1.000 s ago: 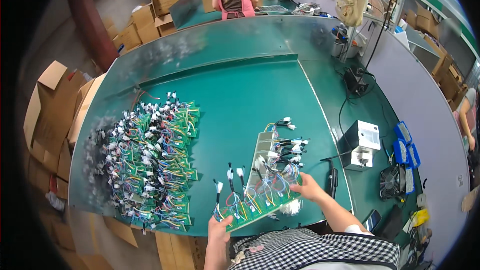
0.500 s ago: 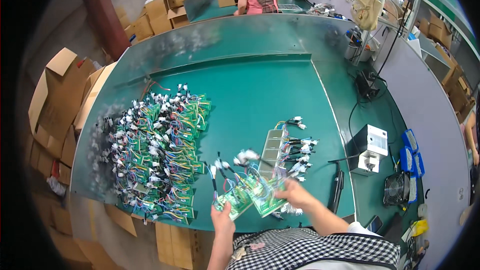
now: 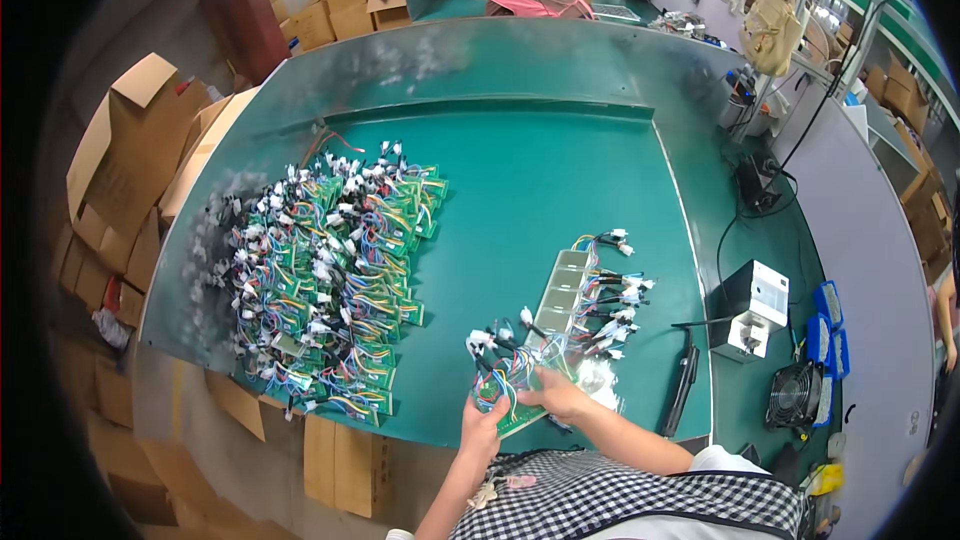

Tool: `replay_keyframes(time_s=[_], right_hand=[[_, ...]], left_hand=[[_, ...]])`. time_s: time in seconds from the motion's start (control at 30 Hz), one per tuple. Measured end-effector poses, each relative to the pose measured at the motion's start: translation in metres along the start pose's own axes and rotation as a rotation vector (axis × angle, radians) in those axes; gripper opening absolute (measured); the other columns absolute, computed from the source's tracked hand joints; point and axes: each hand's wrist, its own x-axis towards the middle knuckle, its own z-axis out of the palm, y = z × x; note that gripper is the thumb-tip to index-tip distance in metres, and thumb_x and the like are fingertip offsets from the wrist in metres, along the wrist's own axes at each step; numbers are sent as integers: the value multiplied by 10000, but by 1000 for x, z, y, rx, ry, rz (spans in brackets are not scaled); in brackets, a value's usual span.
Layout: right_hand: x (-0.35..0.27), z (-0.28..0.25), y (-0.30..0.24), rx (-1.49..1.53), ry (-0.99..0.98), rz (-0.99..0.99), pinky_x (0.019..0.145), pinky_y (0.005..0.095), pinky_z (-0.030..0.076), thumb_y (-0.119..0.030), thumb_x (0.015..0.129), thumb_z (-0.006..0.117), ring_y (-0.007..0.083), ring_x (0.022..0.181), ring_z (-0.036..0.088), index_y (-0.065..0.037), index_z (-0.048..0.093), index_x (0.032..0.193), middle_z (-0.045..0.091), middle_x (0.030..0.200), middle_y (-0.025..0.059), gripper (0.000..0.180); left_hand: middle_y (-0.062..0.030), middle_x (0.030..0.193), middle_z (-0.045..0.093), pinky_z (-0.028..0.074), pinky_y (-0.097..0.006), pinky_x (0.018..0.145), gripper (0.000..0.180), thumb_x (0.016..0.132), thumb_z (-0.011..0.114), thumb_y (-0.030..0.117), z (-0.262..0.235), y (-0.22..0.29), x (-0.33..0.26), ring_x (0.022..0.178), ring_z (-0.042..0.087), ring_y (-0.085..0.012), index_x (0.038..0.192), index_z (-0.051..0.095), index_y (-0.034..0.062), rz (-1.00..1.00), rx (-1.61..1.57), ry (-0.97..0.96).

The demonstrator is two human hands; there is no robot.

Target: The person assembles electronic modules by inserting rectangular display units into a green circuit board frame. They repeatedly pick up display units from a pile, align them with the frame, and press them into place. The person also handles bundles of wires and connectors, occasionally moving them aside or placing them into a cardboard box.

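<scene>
Green circuit board [image 3: 522, 421], perhaps more than one, gripped by left hand [image 3: 484, 424] and right hand [image 3: 556, 395] at the counter's [image 3: 520, 190] near edge; probably light, stiff, fragile: hold its rim, not the wires [image 3: 497, 377].

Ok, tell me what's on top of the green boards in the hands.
Coloured wires and white plugs; they, the left hand and right hand hide much of the boards.

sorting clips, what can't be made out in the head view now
In the head view:
Left hand: far side hidden behind the held board.
Number of boards held: hidden by wires and right hand.
Plug ends: too small.
Person at right: cut off by the dark rim.
Piled boards: mostly covered by wires.
</scene>
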Motion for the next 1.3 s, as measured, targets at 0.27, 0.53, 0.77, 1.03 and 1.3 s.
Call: replay_keyframes(time_s=[0.27,0.53,0.77,1.03,1.3], right_hand=[[2,10,0,-293,64,60,824,292,394,-97,715,648,170,921,494,33,491,1076,558,976,104,414],[0,32,26,-835,384,-201,611,440,435,-137,715,583,424,680,543,-18,517,896,562,677,223,227],[-11,-66,-35,-298,285,-243,792,326,424,-34,742,586,206,864,553,-4,509,1053,590,951,83,322],[20,-54,-22,7,277,-243,825,295,424,92,712,583,150,913,515,-39,352,1206,524,1024,61,561],[31,-47,4,-349,334,-234,700,330,458,50,646,648,204,766,601,-7,570,974,628,830,79,343]], left_hand=[[-72,1013,553,462,-330,785,448,731,620,-20,-18,-5,3,896,554,-184,1137,433,21,-126,32,18],[-53,1014,551,440,-273,775,425,759,554,-75,-5,-19,-3,880,540,-141,1159,430,1,-20,223,315],[-56,991,561,443,-301,770,401,756,595,-25,-23,15,-6,859,545,-155,1131,455,4,31,55,271],[-90,1052,553,453,-333,797,381,778,609,68,-13,40,-5,923,554,-188,1120,455,-1,20,98,-2],[-54,966,565,442,-266,761,402,719,591,-72,-16,26,7,840,548,-130,1097,465,-19,43,173,213]])
